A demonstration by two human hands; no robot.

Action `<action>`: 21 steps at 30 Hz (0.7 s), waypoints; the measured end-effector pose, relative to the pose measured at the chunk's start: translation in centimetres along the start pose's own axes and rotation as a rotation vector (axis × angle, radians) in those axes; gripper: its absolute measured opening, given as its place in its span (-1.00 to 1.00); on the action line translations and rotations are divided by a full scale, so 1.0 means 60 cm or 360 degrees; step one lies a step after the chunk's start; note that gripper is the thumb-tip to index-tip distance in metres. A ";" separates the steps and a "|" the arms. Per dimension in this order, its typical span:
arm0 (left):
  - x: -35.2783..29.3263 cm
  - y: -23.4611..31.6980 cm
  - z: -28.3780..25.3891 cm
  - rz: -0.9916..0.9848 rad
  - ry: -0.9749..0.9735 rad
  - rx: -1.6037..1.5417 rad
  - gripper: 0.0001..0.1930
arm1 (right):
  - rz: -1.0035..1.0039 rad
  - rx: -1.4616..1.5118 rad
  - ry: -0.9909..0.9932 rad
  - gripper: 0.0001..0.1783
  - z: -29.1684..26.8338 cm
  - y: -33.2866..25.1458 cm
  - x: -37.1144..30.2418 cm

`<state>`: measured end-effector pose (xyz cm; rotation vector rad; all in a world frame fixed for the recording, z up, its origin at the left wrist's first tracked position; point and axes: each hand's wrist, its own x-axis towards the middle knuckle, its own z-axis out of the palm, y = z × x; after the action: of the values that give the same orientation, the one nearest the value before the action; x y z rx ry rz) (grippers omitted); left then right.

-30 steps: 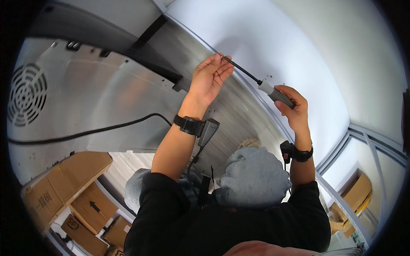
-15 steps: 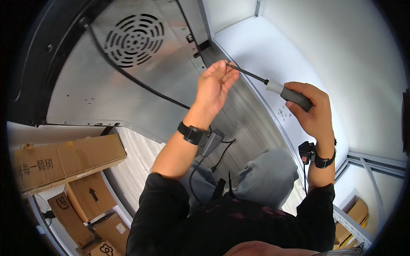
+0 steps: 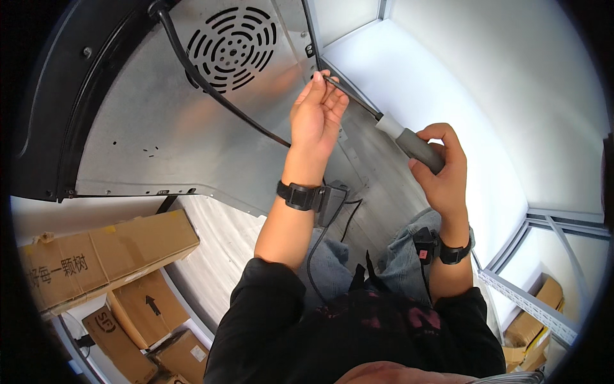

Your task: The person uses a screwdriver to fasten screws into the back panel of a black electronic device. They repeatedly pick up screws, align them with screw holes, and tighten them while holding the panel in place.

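Note:
My right hand point(image 3: 444, 173) is closed around the grey handle of a screwdriver point(image 3: 419, 150). Its dark shaft slants up and left to the fingers of my left hand point(image 3: 314, 121). There my thumb and fingertips pinch at the screwdriver's tip; any small part between them is too small to make out. Just beyond my left fingertips is the right edge of a large metal panel point(image 3: 147, 128) with a round pattern of vent slots. A black cable point(image 3: 220, 97) runs across the panel and passes behind my left forearm.
A white shelf-like surface point(image 3: 441, 109) with a metal frame stands to the right. Cardboard boxes point(image 3: 150, 310) are stacked at the lower left, and another carton point(image 3: 537, 313) sits at the lower right. Grey wood-look floor point(image 3: 377, 166) shows between the panel and my knees.
Both hands and the screwdriver have shifted toward the panel's right edge. The view has shifted too. Small screws seen earlier on the white surface no longer show.

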<state>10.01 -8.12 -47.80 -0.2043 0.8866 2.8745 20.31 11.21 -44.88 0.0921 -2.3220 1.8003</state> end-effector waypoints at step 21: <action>0.018 0.004 -0.022 0.0115 0.0108 0.0049 -0.83 | -0.0359 -0.0014 0.0125 -0.61 0.065 0.040 -0.008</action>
<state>9.01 -8.97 -48.90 -0.2734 0.9689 2.9337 19.91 8.03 -48.21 0.2657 -2.1682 1.6538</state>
